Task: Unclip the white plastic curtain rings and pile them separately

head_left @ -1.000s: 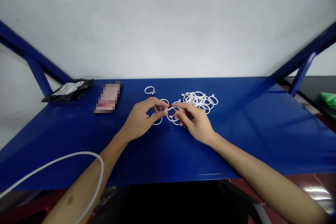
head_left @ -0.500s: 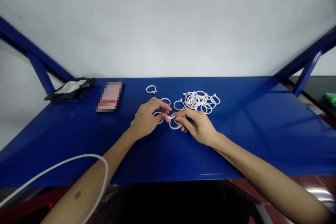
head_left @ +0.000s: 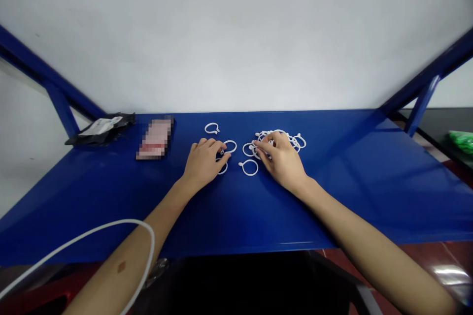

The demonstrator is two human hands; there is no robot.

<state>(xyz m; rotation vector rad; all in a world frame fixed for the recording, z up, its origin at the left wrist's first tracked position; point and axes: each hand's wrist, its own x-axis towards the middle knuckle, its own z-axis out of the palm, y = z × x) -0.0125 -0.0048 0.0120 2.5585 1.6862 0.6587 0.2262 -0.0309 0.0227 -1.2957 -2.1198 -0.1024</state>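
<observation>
My left hand (head_left: 203, 161) lies low over the table with thumb and fingers apart, holding nothing that I can see. Partly under its fingertips are a white curtain ring (head_left: 230, 146) and another ring (head_left: 222, 166). At the left edge of the ring pile (head_left: 298, 141), my right hand (head_left: 283, 160) pinches a white curtain ring (head_left: 256, 154) between thumb and fingers; its small eyelet points left. The hand covers much of the pile. Between my hands, a single ring (head_left: 250, 168) rests flat on the table, its eyelet to the left.
Farther back on the blue table (head_left: 229, 216) lies one more ring (head_left: 211, 128). A blurred-out phone-like object (head_left: 155, 139) and a black plastic package (head_left: 101, 128) sit at the left. A white cable (head_left: 92, 227) loops over my left forearm. Blue braces flank the table before a pale wall.
The ring held between both hands has been let go and now lies on the table. My right hand has moved up to the pile; my left has drawn slightly left and opened.
</observation>
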